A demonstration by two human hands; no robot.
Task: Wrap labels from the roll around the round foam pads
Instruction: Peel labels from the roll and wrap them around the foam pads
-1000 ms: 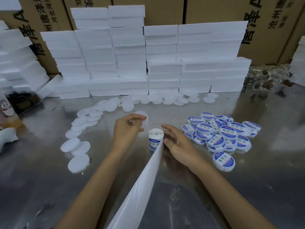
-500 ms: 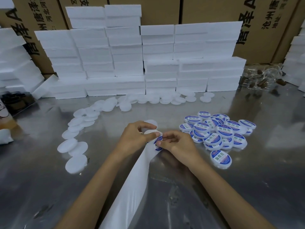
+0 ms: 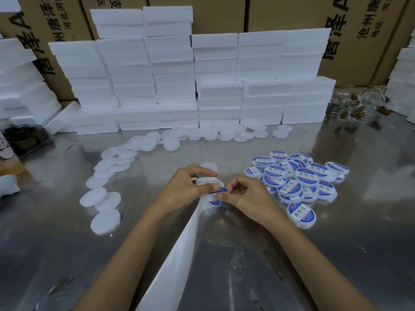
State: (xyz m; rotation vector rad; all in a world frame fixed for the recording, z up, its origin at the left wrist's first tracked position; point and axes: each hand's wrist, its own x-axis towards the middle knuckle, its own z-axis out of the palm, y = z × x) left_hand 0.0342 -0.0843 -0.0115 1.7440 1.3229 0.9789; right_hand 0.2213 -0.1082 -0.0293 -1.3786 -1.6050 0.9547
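My left hand grips the small label roll and holds a plain white foam pad behind it at the centre of the steel table. My right hand pinches a blue-and-white label at the roll's right edge, between thumb and forefinger. The roll's white backing strip trails down toward me between my forearms. Several plain round foam pads lie in a curved line to the left. A heap of labelled pads lies to the right.
Stacks of white foam blocks form a wall along the back, with cardboard boxes behind them. More foam blocks stand at the far left. Clear packaging with brown items lies at the back right.
My hands came together over the roll. My right hand, open beside the roll a second ago, now pinches a label at its edge, and my left hand has closed round the roll.
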